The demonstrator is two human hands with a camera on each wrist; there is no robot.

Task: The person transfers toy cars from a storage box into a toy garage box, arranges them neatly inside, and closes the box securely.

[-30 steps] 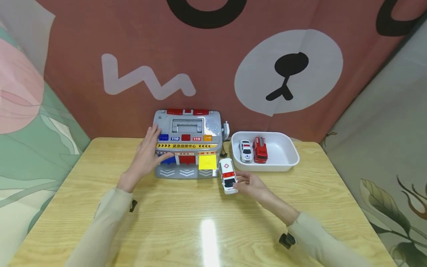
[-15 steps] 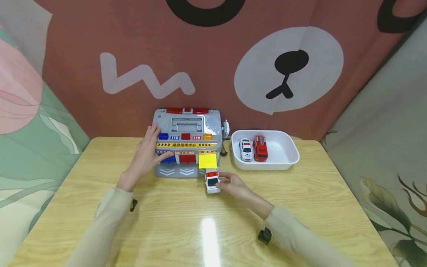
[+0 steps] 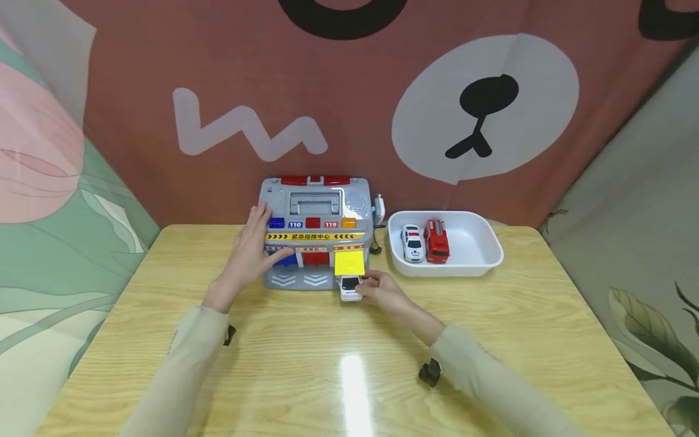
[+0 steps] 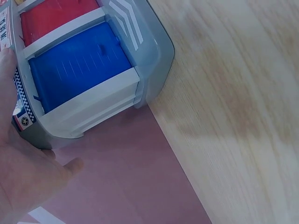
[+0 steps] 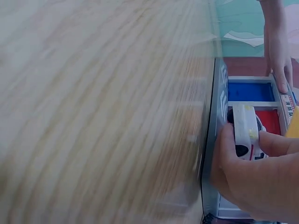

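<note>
A grey toy emergency station (image 3: 315, 206) stands against the back wall, with blue (image 4: 79, 65), red (image 3: 315, 259) and yellow doors. The yellow door (image 3: 349, 263) is lifted. Beneath it a white toy ambulance (image 3: 351, 290) sits part way in the bay, its rear hidden by the door. My right hand (image 3: 384, 294) pinches the ambulance's front end between thumb and fingers, as the right wrist view also shows. On the station's left side rests my left hand (image 3: 248, 252), fingers extended along the top and thumb across the front.
To the station's right a white bin (image 3: 475, 243) holds a toy police car (image 3: 412, 244) and a red fire truck (image 3: 437, 241). A small handset (image 3: 378, 209) hangs on the station's right side. The wooden table (image 3: 295, 364) extends in front.
My right hand has carried the ambulance leftward to the yellow-door bay and pushed it backward under the door. The left hand has stayed on the station. The head view has shifted slightly.
</note>
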